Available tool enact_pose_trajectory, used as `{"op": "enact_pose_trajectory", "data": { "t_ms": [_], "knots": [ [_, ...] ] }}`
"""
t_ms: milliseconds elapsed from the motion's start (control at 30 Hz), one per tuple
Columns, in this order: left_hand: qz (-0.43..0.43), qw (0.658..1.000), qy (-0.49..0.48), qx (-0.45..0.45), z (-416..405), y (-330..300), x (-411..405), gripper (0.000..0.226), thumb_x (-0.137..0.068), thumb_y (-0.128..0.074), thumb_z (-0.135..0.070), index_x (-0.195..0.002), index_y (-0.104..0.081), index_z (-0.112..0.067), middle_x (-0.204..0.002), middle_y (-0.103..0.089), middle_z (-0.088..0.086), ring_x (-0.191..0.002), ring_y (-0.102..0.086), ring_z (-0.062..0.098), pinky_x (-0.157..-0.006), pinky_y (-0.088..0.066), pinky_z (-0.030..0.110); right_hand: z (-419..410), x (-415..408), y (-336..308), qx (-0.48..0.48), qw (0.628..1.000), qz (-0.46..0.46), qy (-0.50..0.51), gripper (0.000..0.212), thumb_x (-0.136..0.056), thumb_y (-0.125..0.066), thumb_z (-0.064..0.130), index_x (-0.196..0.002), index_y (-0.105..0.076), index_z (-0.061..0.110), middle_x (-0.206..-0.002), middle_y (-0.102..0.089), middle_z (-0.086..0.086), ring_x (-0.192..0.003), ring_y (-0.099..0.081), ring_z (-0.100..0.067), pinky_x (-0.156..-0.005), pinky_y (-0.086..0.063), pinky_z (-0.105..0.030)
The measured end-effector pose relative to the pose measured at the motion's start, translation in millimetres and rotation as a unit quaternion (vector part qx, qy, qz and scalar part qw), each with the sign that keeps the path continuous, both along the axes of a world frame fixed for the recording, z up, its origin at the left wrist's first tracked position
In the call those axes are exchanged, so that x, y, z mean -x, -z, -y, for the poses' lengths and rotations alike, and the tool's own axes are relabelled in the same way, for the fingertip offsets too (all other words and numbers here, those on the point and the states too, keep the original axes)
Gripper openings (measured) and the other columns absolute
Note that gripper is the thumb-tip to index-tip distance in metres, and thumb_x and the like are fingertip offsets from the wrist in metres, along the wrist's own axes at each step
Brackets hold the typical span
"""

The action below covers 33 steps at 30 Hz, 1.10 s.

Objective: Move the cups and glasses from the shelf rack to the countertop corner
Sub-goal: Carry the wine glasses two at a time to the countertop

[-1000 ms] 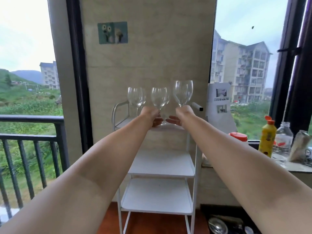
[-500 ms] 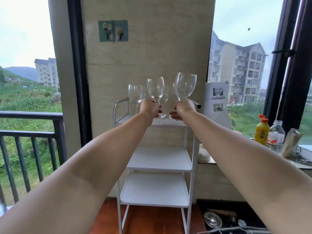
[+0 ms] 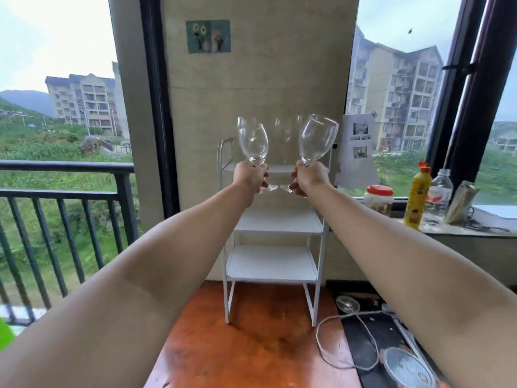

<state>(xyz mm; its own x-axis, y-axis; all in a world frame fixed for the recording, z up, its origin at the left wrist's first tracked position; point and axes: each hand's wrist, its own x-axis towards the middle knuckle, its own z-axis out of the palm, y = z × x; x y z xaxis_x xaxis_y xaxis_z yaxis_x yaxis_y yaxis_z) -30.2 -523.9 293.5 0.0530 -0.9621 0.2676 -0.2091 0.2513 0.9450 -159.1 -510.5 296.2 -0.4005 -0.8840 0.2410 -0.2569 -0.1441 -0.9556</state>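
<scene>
My left hand [image 3: 249, 176] grips the stem of a clear wine glass [image 3: 252, 142], held upright in front of the white shelf rack [image 3: 275, 224]. My right hand [image 3: 309, 177] grips the stem of a second wine glass [image 3: 317, 140], which tilts to the right. Both glasses are lifted off the rack's top shelf. Behind them, at least one more wine glass [image 3: 284, 134] stands faintly visible on the top shelf. The stone countertop [image 3: 472, 233] lies to the right under the window.
On the countertop stand a red-lidded jar [image 3: 379, 197], a yellow bottle [image 3: 417, 196], a clear bottle [image 3: 440, 191] and a wrapped bundle [image 3: 460, 201]. A paper sheet [image 3: 358, 151] leans by the rack. A black railing [image 3: 64, 197] runs left. A cord [image 3: 344, 340] and strainer [image 3: 407, 369] lie on the floor.
Both hands have lifted their glasses off the top shelf and drawn them toward me. The right glass now tilts right. My head has pulled back, showing more floor.
</scene>
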Motion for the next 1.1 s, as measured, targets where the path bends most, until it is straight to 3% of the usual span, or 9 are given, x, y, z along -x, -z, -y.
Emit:
{"op": "enact_pose_trajectory", "data": {
  "t_ms": [200, 333, 500, 667, 767, 900, 967, 1033, 1100],
  "knots": [
    [-0.006, 0.992, 0.044, -0.115, -68, 74, -14, 0.028, -0.097, -0.049, -0.011, -0.069, -0.052, -0.011, -0.065, -0.054, 0.001, -0.05, -0.052, 0.009, -0.031, -0.033, 0.013, -73, -15, 83, -0.094, 0.995, 0.03, 0.013, 0.03, -0.101, -0.036, 0.019, -0.081, -0.054, 0.004, -0.065, -0.056, -0.007, -0.03, -0.054, -0.013, -0.033, -0.043, -0.019],
    [0.006, 0.981, 0.077, -0.179, -109, 128, -9, 0.022, -0.094, -0.05, -0.007, -0.072, -0.052, -0.01, -0.067, -0.053, 0.003, -0.046, -0.05, 0.011, -0.039, -0.031, 0.019, -126, -7, 137, -0.142, 0.988, 0.049, 0.025, 0.029, -0.101, -0.035, 0.016, -0.078, -0.051, 0.008, -0.071, -0.054, -0.008, -0.042, -0.055, -0.017, -0.033, -0.042, -0.017],
    [0.044, 0.967, 0.105, -0.23, -158, 191, 15, 0.024, -0.094, -0.05, -0.007, -0.07, -0.052, -0.007, -0.062, -0.051, 0.005, -0.027, -0.048, 0.004, -0.041, -0.03, 0.019, -184, 18, 198, -0.187, 0.975, 0.101, 0.071, 0.032, -0.1, -0.037, 0.013, -0.07, -0.046, 0.009, -0.065, -0.051, -0.008, -0.02, -0.046, -0.006, -0.025, -0.031, -0.011],
    [0.085, 0.946, 0.133, -0.282, -205, 244, 50, 0.022, -0.094, -0.05, -0.009, -0.073, -0.056, -0.004, -0.06, -0.051, 0.008, -0.048, -0.049, 0.015, -0.044, -0.032, 0.021, -248, 47, 250, -0.254, 0.953, 0.12, 0.115, 0.026, -0.1, -0.038, 0.019, -0.086, -0.053, 0.003, -0.063, -0.054, -0.01, -0.02, -0.048, -0.007, -0.026, -0.036, -0.013],
    [0.107, 0.934, 0.16, -0.301, -243, 276, 84, 0.014, -0.093, -0.05, -0.008, -0.082, -0.059, -0.006, -0.064, -0.054, 0.008, -0.048, -0.049, 0.016, -0.034, -0.036, 0.016, -306, 73, 281, -0.281, 0.934, 0.161, 0.15, 0.035, -0.101, -0.039, 0.021, -0.071, -0.05, 0.008, -0.063, -0.052, -0.007, -0.023, -0.048, -0.009, -0.026, -0.037, -0.013],
    [0.139, 0.909, 0.228, -0.32, -297, 324, 137, 0.018, -0.09, -0.056, -0.011, -0.08, -0.065, 0.001, -0.07, -0.057, 0.013, -0.054, -0.052, 0.022, -0.055, -0.045, 0.026, -391, 114, 318, -0.303, 0.913, 0.185, 0.202, 0.017, -0.1, -0.04, 0.016, -0.09, -0.053, 0.008, -0.067, -0.052, -0.004, -0.042, -0.05, -0.016, -0.029, -0.039, -0.014],
    [0.159, 0.889, 0.26, -0.341, -331, 338, 167, 0.029, -0.092, -0.052, -0.008, -0.063, -0.055, -0.006, -0.058, -0.05, 0.009, -0.042, -0.049, 0.017, -0.042, -0.04, 0.02, -435, 141, 333, -0.32, 0.894, 0.207, 0.236, 0.014, -0.099, -0.039, 0.014, -0.092, -0.05, 0.01, -0.069, -0.05, -0.003, -0.046, -0.048, -0.017, -0.031, -0.037, -0.015],
    [0.163, 0.866, 0.29, -0.373, -377, 346, 203, 0.032, -0.092, -0.048, 0.0, -0.06, -0.047, -0.008, -0.055, -0.044, 0.008, -0.037, -0.044, 0.014, -0.029, -0.037, 0.016, -485, 172, 347, -0.334, 0.87, 0.231, 0.281, 0.015, -0.098, -0.039, 0.015, -0.089, -0.05, 0.012, -0.075, -0.053, -0.004, -0.045, -0.05, -0.016, -0.031, -0.037, -0.015],
    [0.137, 0.841, 0.322, -0.412, -418, 351, 238, 0.031, -0.091, -0.046, 0.005, -0.062, -0.046, -0.006, -0.058, -0.043, 0.01, -0.029, -0.042, 0.012, -0.029, -0.047, 0.022, -531, 199, 357, -0.334, 0.856, 0.231, 0.32, 0.011, -0.099, -0.039, 0.016, -0.098, -0.049, 0.013, -0.081, -0.055, -0.007, -0.039, -0.052, -0.015, -0.028, -0.036, -0.013]
  ]
}}
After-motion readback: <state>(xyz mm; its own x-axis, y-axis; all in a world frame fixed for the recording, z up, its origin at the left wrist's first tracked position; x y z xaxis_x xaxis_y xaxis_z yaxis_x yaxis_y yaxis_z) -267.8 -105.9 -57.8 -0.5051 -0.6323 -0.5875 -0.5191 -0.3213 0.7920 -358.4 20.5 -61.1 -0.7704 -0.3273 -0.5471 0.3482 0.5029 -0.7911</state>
